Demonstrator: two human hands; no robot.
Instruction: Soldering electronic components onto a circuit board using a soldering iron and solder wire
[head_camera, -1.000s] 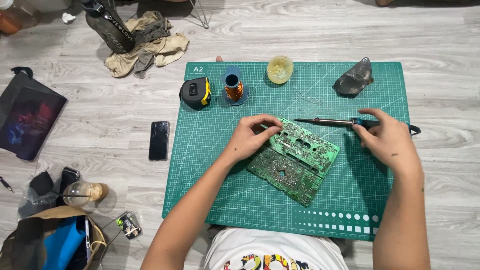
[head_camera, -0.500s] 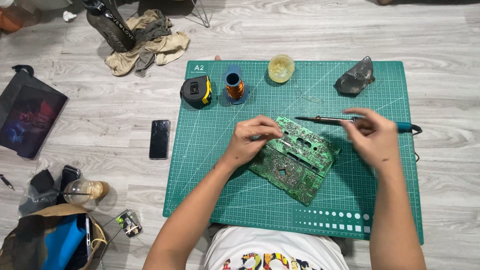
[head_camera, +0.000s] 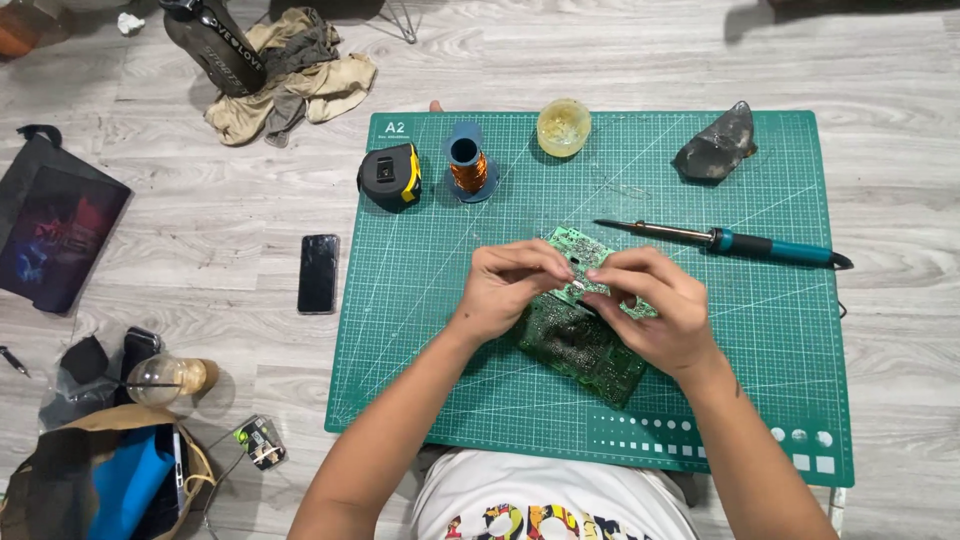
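Fingertips of the left hand (head_camera: 505, 290) and right hand (head_camera: 655, 310) pinch together over the green rectangular printed circuit board (head_camera: 580, 335) lying mid-way on the green gridded cutting mat (head_camera: 420, 330), apparently seating a small component; the teal-handled soldering iron (head_camera: 725, 241) lies apart, unheld.

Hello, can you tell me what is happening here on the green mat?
A person sits at a green cutting mat on the floor. Both hands, the left hand and the right hand, are on a green circuit board, fingertips meeting over a small part. The soldering iron lies on the mat, apart from the hands.
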